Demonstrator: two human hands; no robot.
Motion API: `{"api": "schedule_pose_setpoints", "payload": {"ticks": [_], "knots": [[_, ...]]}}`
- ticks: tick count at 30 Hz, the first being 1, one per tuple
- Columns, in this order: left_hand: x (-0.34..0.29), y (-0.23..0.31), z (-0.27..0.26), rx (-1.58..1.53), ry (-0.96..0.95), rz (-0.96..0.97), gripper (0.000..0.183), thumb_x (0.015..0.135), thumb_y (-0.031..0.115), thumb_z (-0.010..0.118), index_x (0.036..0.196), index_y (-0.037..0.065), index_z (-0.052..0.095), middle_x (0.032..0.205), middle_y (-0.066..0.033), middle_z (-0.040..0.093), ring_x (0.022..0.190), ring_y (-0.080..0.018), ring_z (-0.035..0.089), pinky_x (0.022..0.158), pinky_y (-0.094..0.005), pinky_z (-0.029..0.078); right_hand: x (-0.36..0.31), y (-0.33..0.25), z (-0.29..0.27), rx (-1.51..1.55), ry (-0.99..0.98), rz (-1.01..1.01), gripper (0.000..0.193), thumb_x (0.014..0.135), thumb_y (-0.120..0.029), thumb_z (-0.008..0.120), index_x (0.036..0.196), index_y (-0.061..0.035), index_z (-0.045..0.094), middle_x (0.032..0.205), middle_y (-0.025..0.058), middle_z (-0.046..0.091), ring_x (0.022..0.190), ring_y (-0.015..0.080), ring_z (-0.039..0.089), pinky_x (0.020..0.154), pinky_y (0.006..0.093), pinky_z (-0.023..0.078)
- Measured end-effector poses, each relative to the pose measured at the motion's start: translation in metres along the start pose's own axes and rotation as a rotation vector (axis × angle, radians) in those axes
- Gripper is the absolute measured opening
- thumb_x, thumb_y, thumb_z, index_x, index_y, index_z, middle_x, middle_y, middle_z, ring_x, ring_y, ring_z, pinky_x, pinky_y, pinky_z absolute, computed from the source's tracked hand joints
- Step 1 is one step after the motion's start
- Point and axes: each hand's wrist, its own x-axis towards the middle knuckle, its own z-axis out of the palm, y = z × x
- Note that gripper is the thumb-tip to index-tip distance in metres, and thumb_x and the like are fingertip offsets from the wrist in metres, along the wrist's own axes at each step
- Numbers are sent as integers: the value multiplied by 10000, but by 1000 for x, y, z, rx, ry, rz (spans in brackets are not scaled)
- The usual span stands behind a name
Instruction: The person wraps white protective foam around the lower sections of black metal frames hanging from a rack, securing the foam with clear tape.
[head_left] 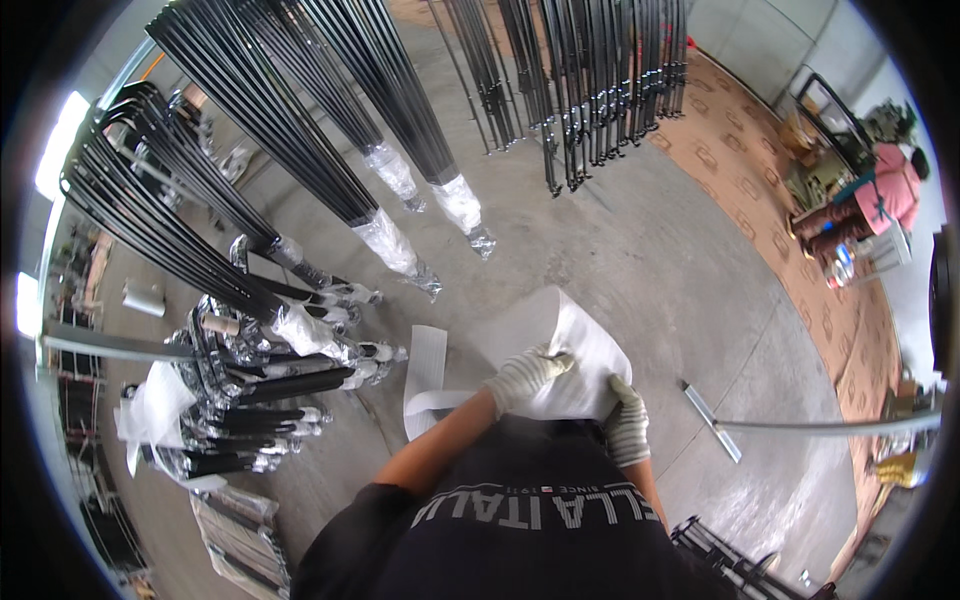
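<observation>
A white sheet [580, 345], thin and pliable like packing foam, bulges up in front of my body. My left hand [528, 380], in a striped white knit glove, is closed with its fingers pinching the sheet's near left part. On the other side my right hand [627, 425], gloved alike, grips the sheet's right edge; part of its fingers is hidden behind the material. A narrower white strip [427, 357] lies on the floor left of my left hand and bends under my forearm.
Bundles of black metal tubes [300, 120] with plastic-wrapped ends hang at the upper left. More black rods [600, 90] hang at the back. Wrapped frames [250, 400] crowd the left. A metal bar [711, 421] lies right. Far right, a person in pink [895, 185] bends over.
</observation>
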Motion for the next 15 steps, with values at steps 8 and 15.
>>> {"api": "schedule_pose_setpoints", "payload": {"ticks": [8,15], "knots": [[71,44,37,135,163,136,228,788,213,517,965,78,566,838,-112,599,725,-236,551,677,-301,425,37,-100,-93,-355,116,-452,148,753,-78,561,892,-30,542,796,108,593,722,178,578,645,287,487],[110,84,122,550,-205,393,173,677,217,542,718,61,605,738,-108,595,721,-254,561,669,-311,424,19,-180,6,-1285,-561,-1140,360,691,-118,614,1029,-48,515,960,132,550,935,281,521,888,388,346]]}}
